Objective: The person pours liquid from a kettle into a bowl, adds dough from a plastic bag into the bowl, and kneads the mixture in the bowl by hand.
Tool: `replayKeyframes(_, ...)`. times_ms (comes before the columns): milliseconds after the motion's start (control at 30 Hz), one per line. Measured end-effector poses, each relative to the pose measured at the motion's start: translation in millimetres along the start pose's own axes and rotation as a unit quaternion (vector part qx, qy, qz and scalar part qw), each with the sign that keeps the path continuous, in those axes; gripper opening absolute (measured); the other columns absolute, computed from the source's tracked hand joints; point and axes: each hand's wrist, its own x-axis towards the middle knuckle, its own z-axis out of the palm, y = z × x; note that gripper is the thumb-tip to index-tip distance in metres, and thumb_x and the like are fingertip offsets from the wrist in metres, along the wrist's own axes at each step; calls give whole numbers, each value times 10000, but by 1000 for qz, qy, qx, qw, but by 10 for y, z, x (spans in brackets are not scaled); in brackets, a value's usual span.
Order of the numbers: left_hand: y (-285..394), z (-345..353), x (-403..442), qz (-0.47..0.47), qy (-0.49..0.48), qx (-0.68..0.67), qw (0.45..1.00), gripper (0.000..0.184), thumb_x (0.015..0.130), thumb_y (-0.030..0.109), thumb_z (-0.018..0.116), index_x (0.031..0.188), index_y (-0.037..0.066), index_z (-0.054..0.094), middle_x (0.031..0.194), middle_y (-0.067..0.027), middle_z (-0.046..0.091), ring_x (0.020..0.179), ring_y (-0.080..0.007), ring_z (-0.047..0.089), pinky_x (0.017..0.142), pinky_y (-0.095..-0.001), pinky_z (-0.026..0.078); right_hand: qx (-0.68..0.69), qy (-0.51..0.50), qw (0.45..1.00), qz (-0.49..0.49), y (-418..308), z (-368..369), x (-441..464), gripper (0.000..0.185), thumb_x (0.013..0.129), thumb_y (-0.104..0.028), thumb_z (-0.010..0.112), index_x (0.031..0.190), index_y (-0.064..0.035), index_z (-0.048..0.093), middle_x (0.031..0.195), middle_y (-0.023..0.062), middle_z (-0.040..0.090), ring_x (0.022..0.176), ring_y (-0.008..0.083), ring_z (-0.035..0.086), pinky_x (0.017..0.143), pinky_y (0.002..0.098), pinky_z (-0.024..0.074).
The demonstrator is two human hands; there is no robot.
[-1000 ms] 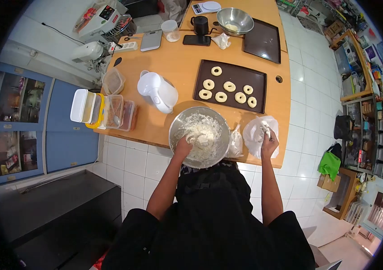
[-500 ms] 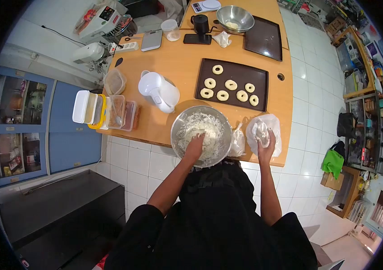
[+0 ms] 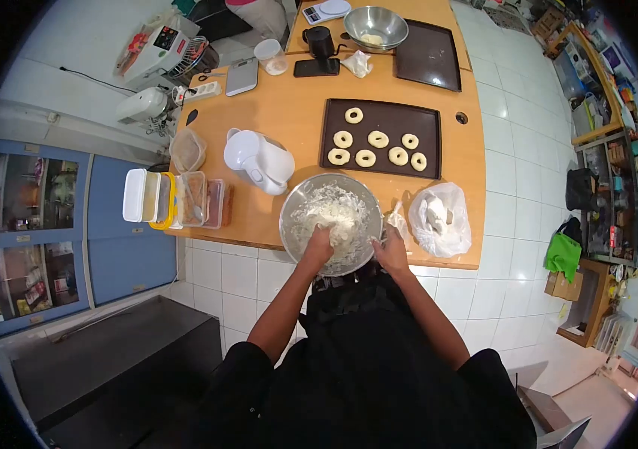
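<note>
A steel mixing bowl (image 3: 368,258) sits at the table's near edge, holding loose flour and pale, lumpy dough (image 3: 341,224). Inside it, my left hand (image 3: 319,245) has its fingers curled down into the dough, the tips buried. My right hand (image 3: 392,253) is closed on the bowl's right rim, with white flour on the thumb. A small clear plastic bag (image 3: 398,220) lies just beyond the right hand. Farther right, an opened plastic bag (image 3: 445,238) has white contents.
A dark tray (image 3: 386,112) with several ring-shaped dough pieces lies beyond the bowl. To the left are a white pitcher (image 3: 259,161) and plastic containers (image 3: 193,198). At the back are a black kettle (image 3: 320,43), a second bowl (image 3: 376,28) and another tray (image 3: 430,56).
My right hand has come out of the opened plastic bag and moved left to the bowl's rim. The left hand stays in the dough. The view has shifted slightly.
</note>
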Motion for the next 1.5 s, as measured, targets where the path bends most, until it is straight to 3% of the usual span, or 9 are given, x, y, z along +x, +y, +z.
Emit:
replayKeyframes(100, -39, -125, 53, 51, -50, 49, 996, 633, 636, -28, 602, 1263, 23, 533, 1241, -347, 479, 1218, -461, 428, 997, -463, 415, 53, 0, 999, -4, 116, 118, -16, 490, 792, -25, 645, 1243, 41, 467, 832, 203, 620, 639, 276, 639, 621, 376, 507)
replayKeyframes(200, 332, -358, 39, -36, -48, 91, 994, 668, 643, -30, 597, 1299, 63, 513, 1283, -336, 460, 1207, -472, 440, 995, -465, 425, 79, 13, 997, 12, 82, 134, 0, 458, 794, -18, 632, 1225, 38, 486, 769, 189, 623, 580, 263, 633, 572, 362, 503)
replayKeyframes(300, 662, -454, 46, -91, 1, 56, 994, 659, 667, -8, 610, 1307, 119, 521, 1310, -305, 462, 1205, -464, 453, 977, -467, 446, 55, 12, 998, 36, 101, 109, 3, 475, 787, -42, 636, 1233, 34, 491, 779, 198, 623, 685, 293, 653, 633, 382, 508)
replayKeyframes(667, 204, 129, 136, 111, -49, 212, 970, 385, 804, 47, 509, 1123, 189, 672, 1121, -182, 640, 892, -366, 659, 761, -447, 541, -25, 63, 997, 26, -6, 66, 6, 508, 757, -53, 608, 1249, 21, 507, 1010, 258, 626, 918, 417, 620, 804, 450, 495)
replayKeyframes(867, 160, -59, 454, 80, -8, 186, 979, 416, 759, 28, 494, 1108, 154, 682, 1085, -216, 639, 814, -350, 666, 746, -447, 530, -14, 61, 997, 53, -83, 39, 42, 483, 752, -56, 603, 1225, 17, 535, 1002, 253, 624, 914, 411, 618, 814, 464, 492)
replayKeyframes(1133, 362, -280, 328, 120, -5, 131, 984, 713, 710, -22, 576, 1379, 180, 438, 1324, -352, 423, 1024, -485, 563, 903, -490, 476, -30, 73, 993, 90, -132, 59, 95, 492, 752, -45, 580, 1238, 7, 531, 962, 250, 622, 884, 414, 619, 798, 470, 492)
replayKeyframes(1233, 705, -462, 281, 14, -38, 159, 986, 754, 729, -25, 568, 1420, 204, 374, 1370, -338, 382, 959, -479, 595, 866, -500, 486, -30, 72, 993, 93, -163, 29, 92, 492, 749, -43, 578, 1237, 7, 533, 958, 247, 621, 876, 412, 618, 795, 469, 493)
replayKeyframes(1433, 273, -35, 44, 154, -105, 245, 951, 673, 737, 24, 556, 1377, 190, 431, 1187, -283, 572, 908, -434, 626, 820, -490, 502, -24, 82, 991, 103, -204, 32, 89, 500, 744, -44, 585, 1239, 2, 535, 968, 248, 618, 893, 414, 615, 800, 467, 494)
replayKeyframes(1500, 314, -61, 42, 121, -206, 233, 943, 712, 723, 37, 577, 1398, 184, 407, 1191, -263, 573, 933, -417, 627, 816, -484, 505, -21, 91, 990, 105, -185, 44, 73, 502, 743, -45, 589, 1240, -5, 536, 974, 248, 617, 903, 414, 615, 804, 468, 494)
